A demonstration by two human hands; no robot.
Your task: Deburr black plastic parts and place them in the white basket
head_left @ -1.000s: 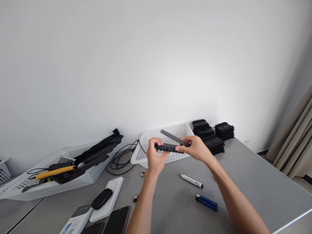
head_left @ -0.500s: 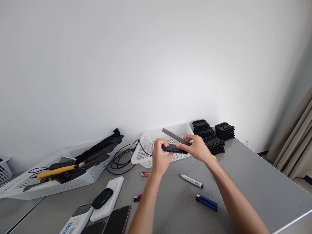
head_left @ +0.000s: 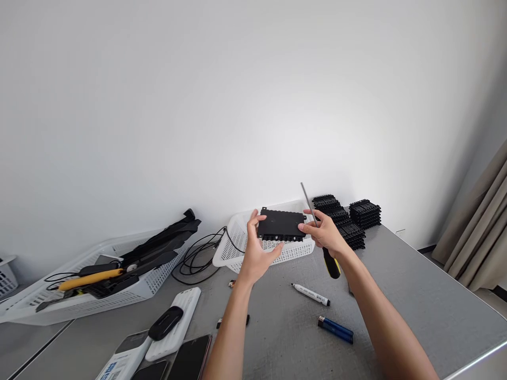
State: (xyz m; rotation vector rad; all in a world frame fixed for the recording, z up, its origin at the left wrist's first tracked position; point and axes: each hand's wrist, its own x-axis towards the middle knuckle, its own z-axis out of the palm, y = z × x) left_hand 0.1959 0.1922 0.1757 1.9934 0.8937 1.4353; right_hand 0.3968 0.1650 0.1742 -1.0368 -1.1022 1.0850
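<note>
A flat black rectangular plastic plate (head_left: 282,224) with toothed edges is held up in front of me, its smooth face towards me. My left hand (head_left: 257,244) grips its left end, thumb at the lower edge and fingers at the upper corner. At the plate's right end, my right hand (head_left: 322,232) pinches the edge with its thumb. That same hand also holds a flat file (head_left: 308,198), its grey blade pointing up and its black-and-yellow handle (head_left: 331,264) hanging below the palm.
Behind the plate stands a white perforated basket (head_left: 233,253). Stacks of similar black plates (head_left: 348,232) lie against the wall. A marker (head_left: 311,294) and a blue lighter (head_left: 335,330) lie in front. Left are a cable (head_left: 194,261), a power bank (head_left: 174,324), a phone (head_left: 190,359) and a filled basket (head_left: 146,285).
The plate has been tilted so its broad smooth face shows. The file has swung from lying across above the plate to nearly upright at its right, and its handle has come into view.
</note>
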